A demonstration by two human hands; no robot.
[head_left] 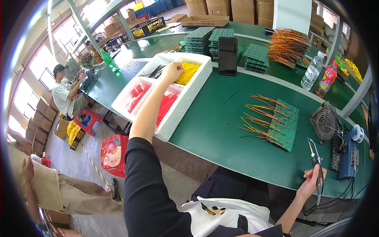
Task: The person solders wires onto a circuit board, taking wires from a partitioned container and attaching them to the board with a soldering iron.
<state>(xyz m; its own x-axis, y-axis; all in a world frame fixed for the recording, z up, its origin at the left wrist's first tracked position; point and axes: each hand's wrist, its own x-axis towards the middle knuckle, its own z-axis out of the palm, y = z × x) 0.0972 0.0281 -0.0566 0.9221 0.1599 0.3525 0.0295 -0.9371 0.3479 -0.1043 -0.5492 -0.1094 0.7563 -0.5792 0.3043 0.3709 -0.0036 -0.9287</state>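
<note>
While your left hand (173,71) reaches into the white foam tray (197,85), its fingers pinch the yellow wires (188,72) at the tray's far end; your right hand (312,179), well away, grips a soldering iron (316,166).

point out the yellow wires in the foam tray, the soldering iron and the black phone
bundle of yellow wires (188,73), head view, middle of the bundle
slim soldering iron (314,158), head view, upper shaft
flat black phone (227,55), head view, screen centre
</note>
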